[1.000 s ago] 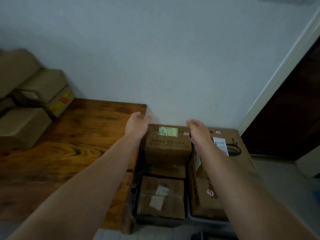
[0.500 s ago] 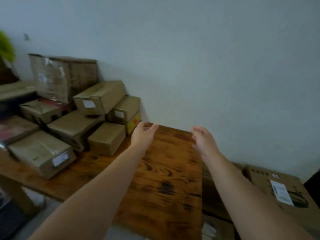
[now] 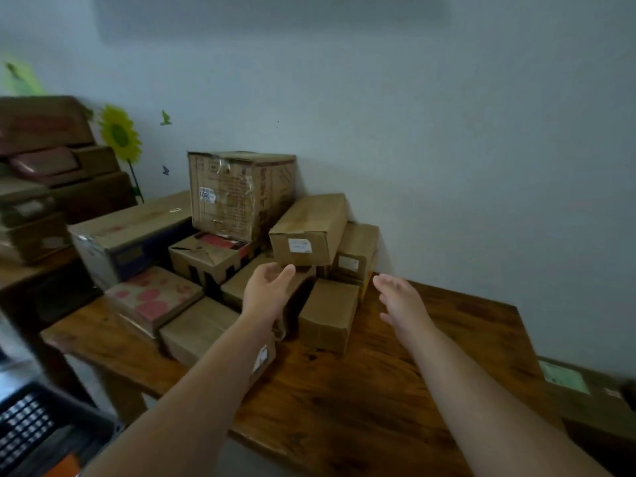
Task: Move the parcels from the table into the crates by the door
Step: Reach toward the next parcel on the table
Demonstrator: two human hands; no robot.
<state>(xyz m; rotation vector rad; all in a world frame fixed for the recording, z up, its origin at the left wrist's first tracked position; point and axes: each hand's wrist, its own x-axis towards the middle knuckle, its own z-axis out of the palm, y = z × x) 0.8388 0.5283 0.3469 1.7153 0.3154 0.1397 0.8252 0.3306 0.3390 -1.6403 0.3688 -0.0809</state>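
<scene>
Several cardboard parcels are piled on the left half of the wooden table (image 3: 395,390), against the wall. A tall taped box (image 3: 237,194) stands at the back, a long box with a white label (image 3: 309,228) lies tilted beside it, and a small plain box (image 3: 328,313) sits at the pile's front right. My left hand (image 3: 266,290) hovers open, palm turned inward, just left of that small box. Empty and open, my right hand (image 3: 401,302) floats above the bare wood to its right. Neither hand touches a parcel.
A parcel with a green label (image 3: 564,376) shows at the right edge, below the table's end. A dark slotted crate (image 3: 27,425) sits low at the bottom left. More boxes (image 3: 44,160) are stacked at the far left. The wall runs close behind the table.
My view has swung left from the crates by the door to the parcel pile. Both open hands now reach nearer the pile, on either side of the small front box.
</scene>
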